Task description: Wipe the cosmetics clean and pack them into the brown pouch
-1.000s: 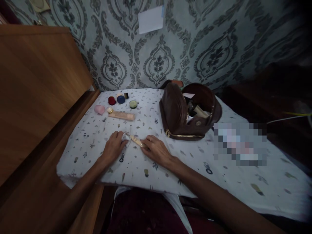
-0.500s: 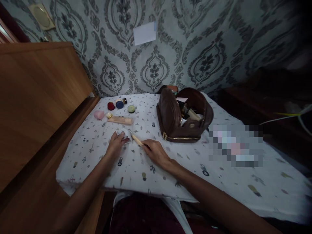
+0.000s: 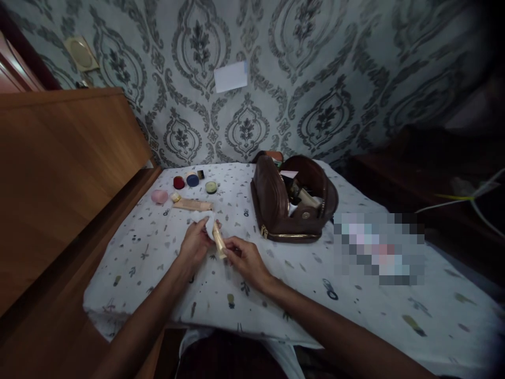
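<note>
My left hand (image 3: pixel 196 242) is closed on a crumpled white tissue (image 3: pixel 210 223), holding it against the upper end of a small beige tube (image 3: pixel 219 244). The fingers of my right hand (image 3: pixel 245 259) pinch the tube near its lower end, and the tube tilts up toward the tissue. Just beyond my hands a larger beige tube (image 3: pixel 193 205) lies flat on the patterned white cloth (image 3: pixel 142 247). The tube's upper tip is partly covered by the tissue.
Behind lie a pink item (image 3: pixel 159 197), a small gold-topped item (image 3: pixel 175 197), a red jar (image 3: pixel 179 182), a blue lid (image 3: pixel 192 180) and a pale green round container (image 3: pixel 211 187). An open brown toiletry bag (image 3: pixel 272 202) stands right. A wooden cabinet (image 3: pixel 67 173) borders the left.
The tissue and the tube have been lifted and brought together. My right hand has shifted its hold toward the tube's lower end, and the view has tilted up slightly.
</note>
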Action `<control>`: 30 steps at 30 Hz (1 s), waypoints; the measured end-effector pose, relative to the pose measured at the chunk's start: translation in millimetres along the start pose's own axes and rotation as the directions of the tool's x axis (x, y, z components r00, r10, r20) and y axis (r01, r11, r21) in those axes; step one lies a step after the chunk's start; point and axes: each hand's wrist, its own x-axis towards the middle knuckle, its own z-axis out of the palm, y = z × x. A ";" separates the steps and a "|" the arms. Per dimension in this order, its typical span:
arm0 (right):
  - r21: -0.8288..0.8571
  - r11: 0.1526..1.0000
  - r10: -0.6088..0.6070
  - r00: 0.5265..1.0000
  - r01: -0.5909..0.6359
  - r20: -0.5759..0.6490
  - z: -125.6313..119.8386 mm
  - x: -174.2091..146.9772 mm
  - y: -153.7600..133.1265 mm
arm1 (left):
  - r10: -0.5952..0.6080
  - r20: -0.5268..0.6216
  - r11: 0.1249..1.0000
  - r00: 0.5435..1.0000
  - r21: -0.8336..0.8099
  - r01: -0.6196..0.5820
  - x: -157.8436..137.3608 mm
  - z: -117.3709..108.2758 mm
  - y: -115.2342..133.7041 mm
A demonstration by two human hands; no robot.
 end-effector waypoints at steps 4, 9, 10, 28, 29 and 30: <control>-0.068 0.997 -0.044 0.997 0.048 0.057 -1.7 1.3 0.3 | 0.038 0.081 0.999 0.996 0.025 -0.040 -6.6 4.7 -2.0; -0.071 0.995 -0.080 0.993 0.074 -0.084 -12.8 7.7 -5.4 | -0.111 0.240 0.960 0.964 0.276 0.042 -14.0 -5.4 8.5; -0.029 0.997 -0.067 0.992 0.065 -0.105 -15.1 9.0 -5.8 | -0.155 0.258 0.942 0.954 0.329 0.065 -15.6 -8.1 10.9; 0.302 0.947 0.152 0.982 -0.112 -0.111 -19.9 18.2 -8.3 | -0.408 0.386 0.778 0.827 0.621 0.093 -35.3 -50.8 40.3; 0.325 0.938 0.167 0.980 -0.123 -0.111 -19.8 18.3 -8.8 | -0.406 0.371 0.781 0.835 0.616 0.106 -36.9 -55.8 43.8; 0.344 0.929 0.180 0.978 -0.135 -0.101 -19.6 18.3 -9.2 | -0.398 0.353 0.786 0.847 0.607 0.117 -38.2 -60.0 47.0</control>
